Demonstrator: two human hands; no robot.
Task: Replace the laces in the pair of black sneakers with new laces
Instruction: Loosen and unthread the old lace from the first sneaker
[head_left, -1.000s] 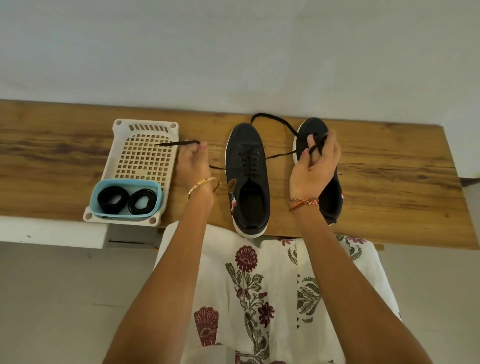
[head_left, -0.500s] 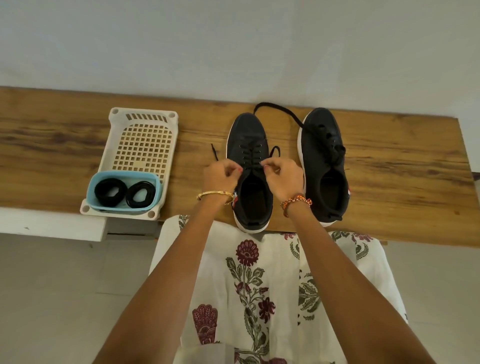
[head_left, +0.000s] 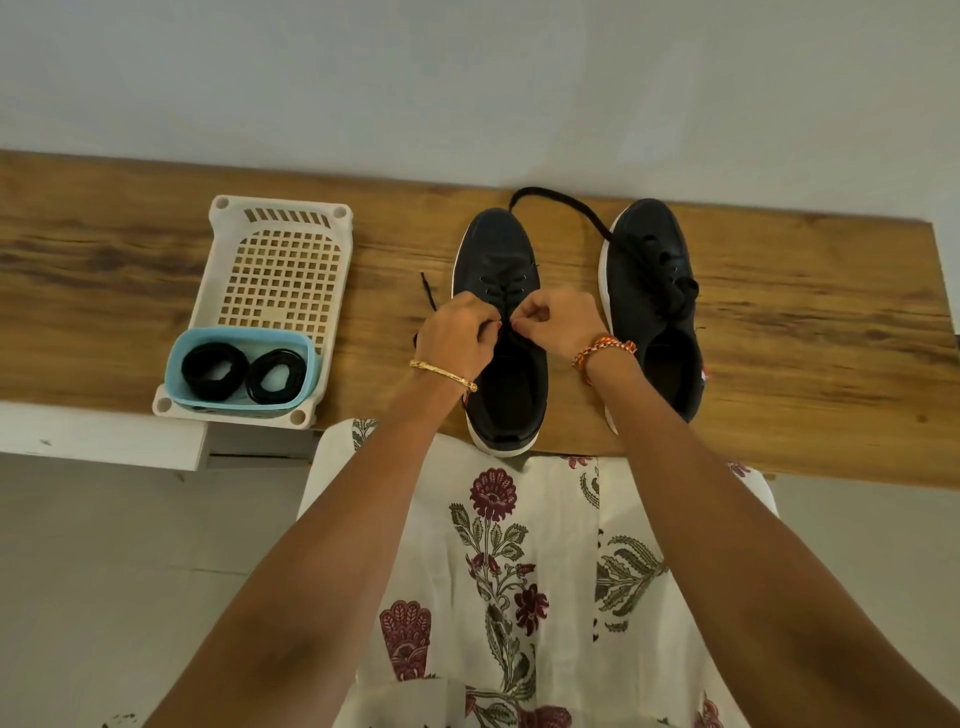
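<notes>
**Hands working the lace at the left sneaker's throat**

Wooden bench (head_left: 156, 270) with a dark grain runs along a pale wall, seen from above by the head camera. Two black canvas sneakers with white soles stand on it, toes to the wall. Over the left sneaker (head_left: 498, 249), the left hand (head_left: 454, 332) and right hand (head_left: 553, 322) meet with curled fingers, each apparently pinching the thin black lace (head_left: 427, 292) near the upper eyelets; one lace end trails leftward on the bench. The right sneaker (head_left: 649, 244) sits just beside, a wide flat black lace (head_left: 561, 200) looping from it toward the other shoe's toe.

To do this step well, pull both ends evenly and keep the lace flat, with the shoe steady against the bench.

Off to the left, well apart, a white perforated plastic basket (head_left: 283, 270) holds a light blue tub (head_left: 311, 358) with two coiled black laces (head_left: 214, 372). The looping flat lace could snag.
</notes>
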